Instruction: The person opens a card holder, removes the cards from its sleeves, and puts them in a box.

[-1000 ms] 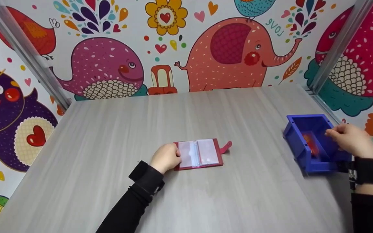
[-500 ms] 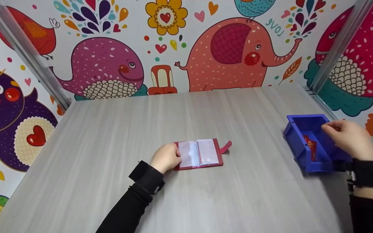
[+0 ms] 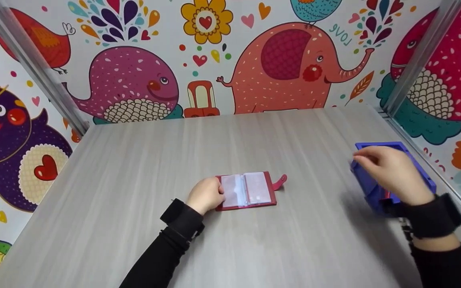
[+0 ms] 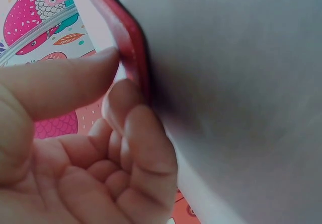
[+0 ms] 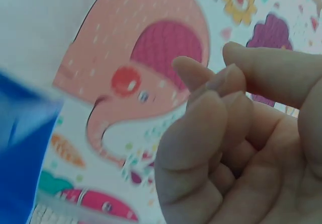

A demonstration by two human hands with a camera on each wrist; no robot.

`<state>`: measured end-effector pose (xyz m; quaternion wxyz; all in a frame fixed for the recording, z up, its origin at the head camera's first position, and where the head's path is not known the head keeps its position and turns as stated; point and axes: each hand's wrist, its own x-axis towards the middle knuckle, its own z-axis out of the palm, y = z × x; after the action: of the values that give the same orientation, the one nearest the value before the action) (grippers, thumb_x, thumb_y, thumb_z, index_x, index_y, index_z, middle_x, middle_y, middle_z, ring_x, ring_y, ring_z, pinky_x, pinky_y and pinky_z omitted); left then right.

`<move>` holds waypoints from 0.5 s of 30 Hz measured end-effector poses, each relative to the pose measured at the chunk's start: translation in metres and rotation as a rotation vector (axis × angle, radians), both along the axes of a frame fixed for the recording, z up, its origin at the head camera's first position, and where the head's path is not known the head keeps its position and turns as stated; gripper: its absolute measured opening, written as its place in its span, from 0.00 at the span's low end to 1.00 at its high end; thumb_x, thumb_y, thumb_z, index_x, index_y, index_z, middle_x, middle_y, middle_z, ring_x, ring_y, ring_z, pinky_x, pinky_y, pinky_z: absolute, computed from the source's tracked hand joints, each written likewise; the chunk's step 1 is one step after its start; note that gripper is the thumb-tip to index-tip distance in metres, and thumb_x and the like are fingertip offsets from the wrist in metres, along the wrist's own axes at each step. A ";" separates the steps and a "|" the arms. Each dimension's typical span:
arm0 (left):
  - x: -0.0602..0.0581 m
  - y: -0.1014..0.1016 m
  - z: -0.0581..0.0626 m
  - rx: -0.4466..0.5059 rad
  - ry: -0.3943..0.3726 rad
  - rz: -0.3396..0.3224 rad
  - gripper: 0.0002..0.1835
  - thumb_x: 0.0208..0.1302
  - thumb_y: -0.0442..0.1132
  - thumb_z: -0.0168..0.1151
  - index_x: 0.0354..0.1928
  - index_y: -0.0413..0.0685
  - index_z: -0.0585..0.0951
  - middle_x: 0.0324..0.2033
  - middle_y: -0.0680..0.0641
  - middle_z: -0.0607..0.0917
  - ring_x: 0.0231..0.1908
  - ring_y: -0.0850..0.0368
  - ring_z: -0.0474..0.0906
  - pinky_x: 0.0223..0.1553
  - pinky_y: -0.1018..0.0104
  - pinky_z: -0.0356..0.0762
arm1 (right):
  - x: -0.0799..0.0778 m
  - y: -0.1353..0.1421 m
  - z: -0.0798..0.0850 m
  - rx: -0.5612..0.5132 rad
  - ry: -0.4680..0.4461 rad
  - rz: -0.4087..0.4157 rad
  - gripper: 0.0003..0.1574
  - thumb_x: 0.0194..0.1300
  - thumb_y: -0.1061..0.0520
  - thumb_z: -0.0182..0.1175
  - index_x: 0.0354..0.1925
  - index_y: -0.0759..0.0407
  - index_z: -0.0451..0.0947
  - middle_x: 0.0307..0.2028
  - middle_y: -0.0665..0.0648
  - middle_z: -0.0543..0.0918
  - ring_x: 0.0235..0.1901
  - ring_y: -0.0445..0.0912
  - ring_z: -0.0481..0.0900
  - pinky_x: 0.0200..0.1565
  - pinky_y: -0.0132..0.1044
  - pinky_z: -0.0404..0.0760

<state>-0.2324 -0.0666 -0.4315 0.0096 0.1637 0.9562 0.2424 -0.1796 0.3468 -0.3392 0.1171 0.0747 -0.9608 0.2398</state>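
On the table lies a small red card holder, open flat, with clear plastic sleeves and a snap strap on its right. My left hand pinches its left cover edge between thumb and fingers; the red edge shows close up in the left wrist view. Over the blue bin is my right hand, fingers loosely curled. The right wrist view shows nothing between the thumb and the curled fingers. A bit of a red card shows inside the bin, mostly hidden behind the hand.
The wood-grain table reaches back to a wall printed with cartoon animals. Metal posts stand at the back corners. Beside the bin, the right wall runs close along the table's edge.
My right hand has moved left, from the bin's right side to over its middle and left rim. The red card now lies mostly hidden in the bin. My left hand stays on the card holder.
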 end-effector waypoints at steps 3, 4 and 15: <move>0.000 0.001 0.000 0.002 0.006 -0.005 0.02 0.46 0.29 0.64 0.22 0.42 0.81 0.23 0.50 0.80 0.25 0.54 0.73 0.32 0.59 0.74 | -0.001 -0.018 -0.002 0.015 0.051 0.059 0.16 0.71 0.51 0.59 0.45 0.61 0.86 0.39 0.58 0.86 0.33 0.47 0.77 0.35 0.42 0.75; 0.000 0.001 0.000 0.003 0.003 -0.005 0.03 0.47 0.29 0.64 0.21 0.43 0.80 0.22 0.51 0.79 0.25 0.54 0.73 0.31 0.60 0.74 | -0.001 -0.024 -0.002 0.022 0.069 0.081 0.15 0.71 0.52 0.60 0.44 0.61 0.86 0.38 0.57 0.86 0.33 0.46 0.77 0.35 0.42 0.75; 0.001 0.001 0.002 -0.009 -0.009 0.020 0.03 0.46 0.30 0.65 0.21 0.44 0.81 0.22 0.51 0.79 0.25 0.54 0.73 0.31 0.59 0.74 | -0.013 -0.078 -0.019 0.039 0.111 0.263 0.08 0.68 0.59 0.62 0.40 0.60 0.87 0.35 0.55 0.87 0.35 0.47 0.83 0.40 0.49 0.80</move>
<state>-0.2312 -0.0656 -0.4298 0.0124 0.1528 0.9588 0.2392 -0.1924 0.2692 -0.3580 0.1361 0.2153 -0.9393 0.2300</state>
